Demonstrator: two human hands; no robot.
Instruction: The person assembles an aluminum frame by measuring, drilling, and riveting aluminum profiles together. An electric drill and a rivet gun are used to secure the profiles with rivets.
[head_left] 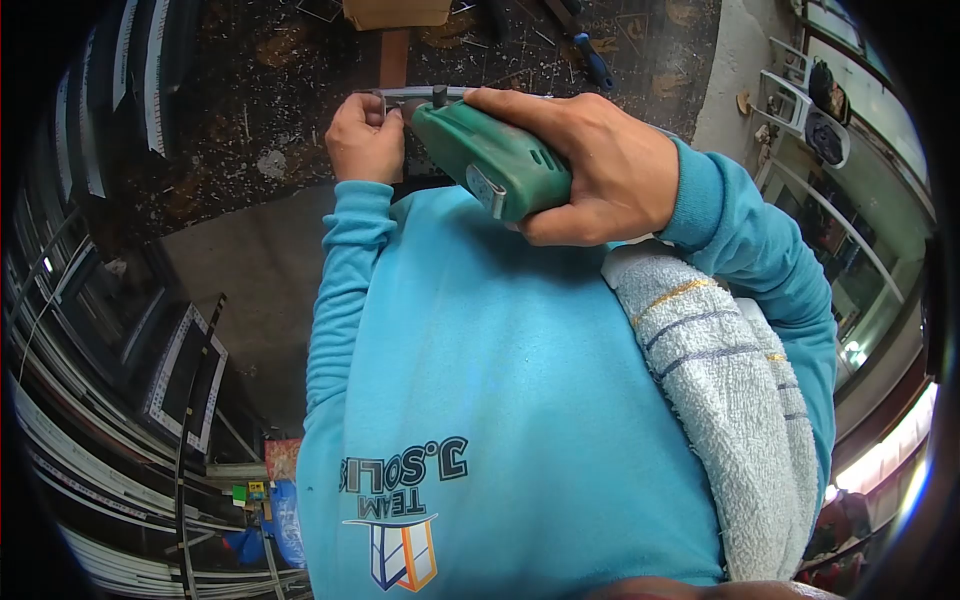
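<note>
My right hand (610,165) is closed around a green power tool (490,155) with vent slots, a round label on its near end and a black stub on top. The tool's front end points left, close to my left hand (365,138). The fingers of my left hand are curled and pinch the end of a thin, pale metal strip (455,91), which runs to the right behind the tool. Exactly where the tool's tip meets the strip is hidden.
The dark, scuffed work table (270,110) is littered with shavings. On it lie a brown block (397,13) and a blue-handled tool (594,62). Long metal profiles (155,80) stand at the left. A white towel (710,390) hangs over my clothing.
</note>
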